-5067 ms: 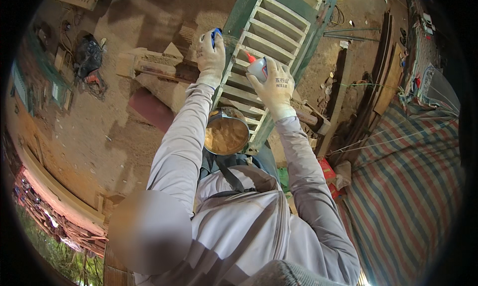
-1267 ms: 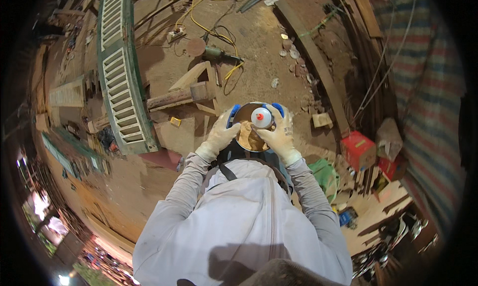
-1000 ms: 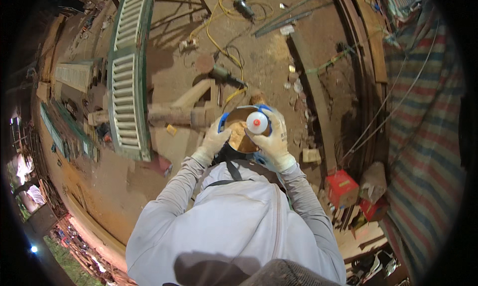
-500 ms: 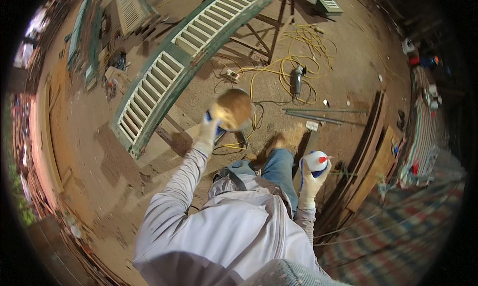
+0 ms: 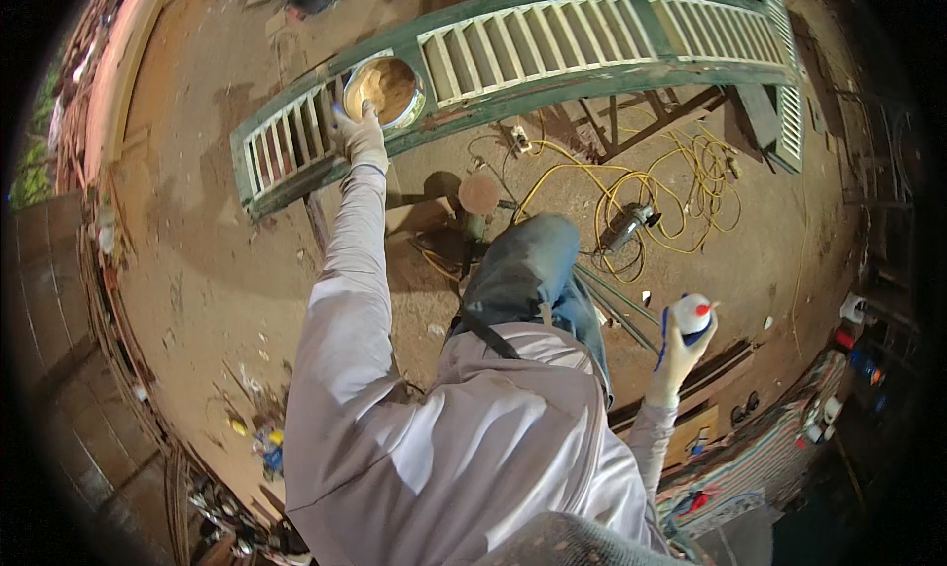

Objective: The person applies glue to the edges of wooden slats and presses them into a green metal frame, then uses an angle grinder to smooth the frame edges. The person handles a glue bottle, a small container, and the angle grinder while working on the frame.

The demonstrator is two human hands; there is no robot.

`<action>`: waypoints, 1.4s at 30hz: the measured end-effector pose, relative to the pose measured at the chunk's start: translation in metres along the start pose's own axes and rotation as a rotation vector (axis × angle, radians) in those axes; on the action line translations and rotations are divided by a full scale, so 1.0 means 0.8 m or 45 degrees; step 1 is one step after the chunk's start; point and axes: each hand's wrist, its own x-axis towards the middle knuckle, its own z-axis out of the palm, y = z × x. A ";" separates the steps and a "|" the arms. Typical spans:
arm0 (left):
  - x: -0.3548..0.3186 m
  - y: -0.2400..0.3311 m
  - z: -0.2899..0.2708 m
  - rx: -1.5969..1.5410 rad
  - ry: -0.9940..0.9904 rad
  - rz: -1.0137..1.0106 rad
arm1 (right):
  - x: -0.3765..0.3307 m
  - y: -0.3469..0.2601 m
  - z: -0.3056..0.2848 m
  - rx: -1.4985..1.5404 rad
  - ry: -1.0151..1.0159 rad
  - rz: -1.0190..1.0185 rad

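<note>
My gloved left hand [image 5: 359, 140] grips the near-left rim of an open tub [image 5: 416, 105] of tan, paste-like material. The tub is over the left part of a long green louvred shutter [image 5: 533, 91] with pale slats. Whether it rests on the shutter or hangs just above it I cannot tell. Out to my right, my gloved right hand [image 5: 681, 354] is closed around a white bottle [image 5: 691, 313] with a red tip, held clear of the floor.
A yellow cable [image 5: 639, 179] lies in loops on the dirt floor beyond my knees, around an angle grinder [image 5: 629, 228]. Metal bars [image 5: 619, 312] lie right of my legs. A round brown disc [image 5: 479, 193] is before my knee. Timber [image 5: 710, 381] lies by my right arm.
The view has turned, and the shutter now lies more crosswise ahead. My left hand has carried the tub leftward and out over the shutter. The bottle stays in my right hand.
</note>
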 end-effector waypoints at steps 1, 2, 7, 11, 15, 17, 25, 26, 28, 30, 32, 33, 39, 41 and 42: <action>0.000 0.019 -0.015 0.453 0.212 0.279 | 0.027 -0.022 0.017 -0.079 -0.022 -0.157; 0.010 0.031 -0.029 0.485 0.090 0.385 | 0.054 -0.038 0.031 -0.082 -0.098 -0.152; 0.040 0.080 -0.020 0.698 -0.238 0.589 | 0.164 -0.105 0.131 -0.013 -0.409 -0.123; 0.063 0.041 0.048 0.694 -0.322 0.533 | 0.219 -0.140 0.214 -0.065 -0.613 -0.147; 0.049 0.057 0.043 0.688 -0.271 0.426 | 0.248 -0.175 0.254 -0.137 -0.628 0.020; 0.047 0.077 0.029 0.731 -0.226 0.406 | 0.266 -0.179 0.261 -0.230 -0.670 -0.022; 0.038 0.229 0.089 0.153 -0.285 0.640 | 0.306 -0.198 0.280 -0.181 -0.550 0.180; 0.040 0.245 0.122 0.067 -0.370 0.732 | 0.310 -0.196 0.283 -0.200 -0.572 0.181; 0.044 0.289 0.173 0.096 -0.498 0.864 | 0.314 -0.194 0.288 -0.236 -0.607 0.190; 0.042 0.311 0.211 0.143 -0.664 0.813 | 0.317 -0.188 0.288 -0.223 -0.665 0.185; 0.041 0.336 0.231 0.308 -0.822 0.770 | 0.322 -0.186 0.288 -0.238 -0.698 0.149; 0.045 0.338 0.240 0.348 -0.879 0.758 | 0.322 -0.186 0.289 -0.231 -0.685 0.162; 0.063 0.349 0.274 0.550 -1.045 0.797 | 0.325 -0.176 0.292 -0.153 -0.626 0.238; 0.071 0.364 0.276 0.578 -1.241 0.689 | 0.327 -0.178 0.296 -0.164 -0.632 0.280; 0.078 0.377 0.274 0.592 -1.336 0.632 | 0.328 -0.179 0.299 -0.169 -0.636 0.299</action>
